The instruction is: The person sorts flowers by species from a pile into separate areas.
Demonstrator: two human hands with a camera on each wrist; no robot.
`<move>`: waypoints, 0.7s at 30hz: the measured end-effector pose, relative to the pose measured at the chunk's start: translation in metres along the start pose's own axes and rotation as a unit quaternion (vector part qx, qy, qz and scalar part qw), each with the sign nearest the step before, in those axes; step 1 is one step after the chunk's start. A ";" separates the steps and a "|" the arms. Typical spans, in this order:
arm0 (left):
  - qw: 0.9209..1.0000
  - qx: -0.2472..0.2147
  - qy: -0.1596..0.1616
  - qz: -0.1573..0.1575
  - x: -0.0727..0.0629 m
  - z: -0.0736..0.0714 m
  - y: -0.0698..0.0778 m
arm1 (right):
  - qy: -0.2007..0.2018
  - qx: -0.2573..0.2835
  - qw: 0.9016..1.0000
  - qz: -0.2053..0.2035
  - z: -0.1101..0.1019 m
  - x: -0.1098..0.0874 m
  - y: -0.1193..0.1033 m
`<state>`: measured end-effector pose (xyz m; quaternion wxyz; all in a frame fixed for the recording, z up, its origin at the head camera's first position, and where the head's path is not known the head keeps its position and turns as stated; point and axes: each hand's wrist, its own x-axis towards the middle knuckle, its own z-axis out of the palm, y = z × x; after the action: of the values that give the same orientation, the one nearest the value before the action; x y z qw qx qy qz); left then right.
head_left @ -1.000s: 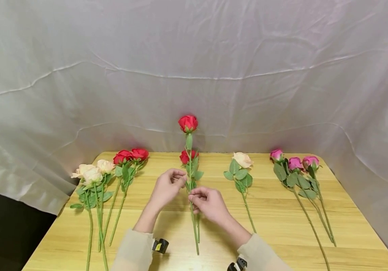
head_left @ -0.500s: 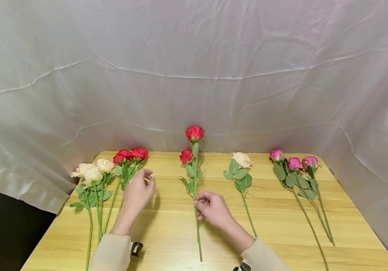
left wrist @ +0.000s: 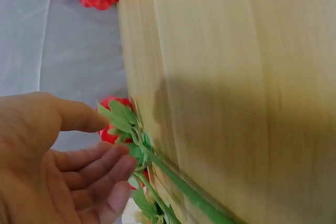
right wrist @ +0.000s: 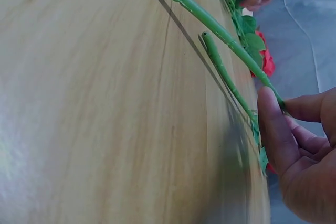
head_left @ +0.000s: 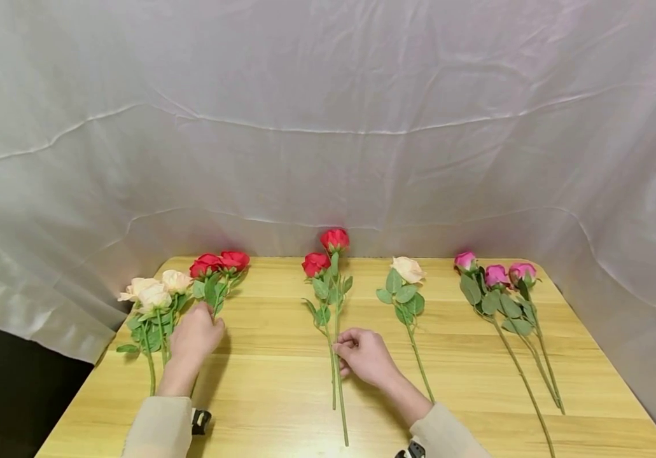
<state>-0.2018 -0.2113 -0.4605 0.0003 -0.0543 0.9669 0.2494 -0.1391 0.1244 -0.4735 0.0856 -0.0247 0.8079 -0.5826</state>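
Note:
My right hand [head_left: 364, 356] pinches the green stem [right wrist: 210, 22] of a red rose [head_left: 334, 239] between thumb and index finger. This rose lies beside another red rose [head_left: 315, 264], its bloom a bit further back and its leaves overlapping that one. At the left, my left hand [head_left: 196, 334] is over the stems of two red roses [head_left: 234, 259]. In the left wrist view, its thumb and loosely bent fingers stand apart close to a leafy stem [left wrist: 184, 186], with nothing held between them.
Several cream roses [head_left: 154, 296] lie left of my left hand. A single cream rose [head_left: 408, 270] is right of the middle, and pink roses [head_left: 496, 276] lie further right. A grey cloth [head_left: 328, 127] hangs behind the wooden table [head_left: 270, 407].
My left hand has left the middle rose and moved left to the two red roses. My right hand has lowered its rose and shifted it slightly right, beside the other red one.

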 end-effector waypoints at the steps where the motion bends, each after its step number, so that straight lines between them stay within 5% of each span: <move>1: 1.000 0.003 -0.008 -0.004 0.001 0.000 -0.002 | 0.000 0.001 1.000 0.004 0.000 0.000 0.000; 21: 0.996 0.052 -0.077 -0.009 0.011 -0.001 -0.020 | -0.018 0.011 0.997 0.068 0.002 -0.001 -0.001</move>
<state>-0.2102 -0.2307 -0.4696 0.0800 -0.0440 0.9751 0.2019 -0.1378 0.1220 -0.4730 0.1400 0.0205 0.7998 -0.5833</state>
